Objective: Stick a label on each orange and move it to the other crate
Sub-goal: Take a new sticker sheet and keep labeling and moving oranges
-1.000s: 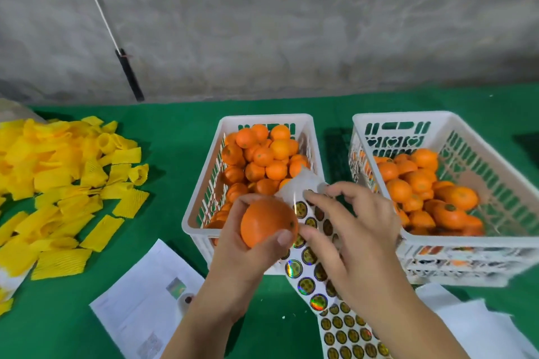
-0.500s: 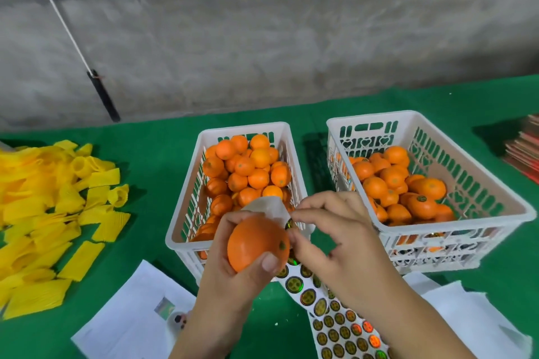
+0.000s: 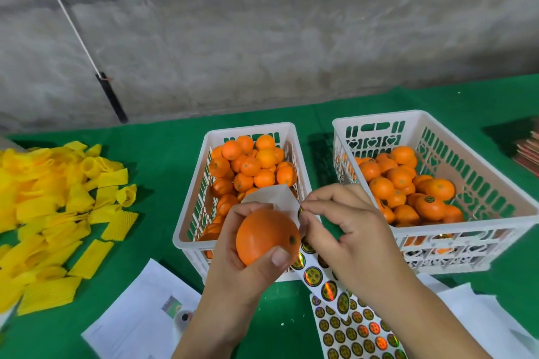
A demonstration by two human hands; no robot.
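Label coming off the sheet, orange waiting beside it.

Head view: your left hand grips the orange, held in front of the left crate; your right hand, just right of the orange, pinches a label at the sheet edge. The label sits just above the orange, so the right hand is nearer. Green counter, concrete wall behind.

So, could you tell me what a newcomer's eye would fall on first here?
Front and centre, the left hand grips an orange while the right hand pinches a label off the sticker sheet. Behind them, two white crates of oranges, left and right, stand on green cloth; a yellow foam-net pile lies far left.
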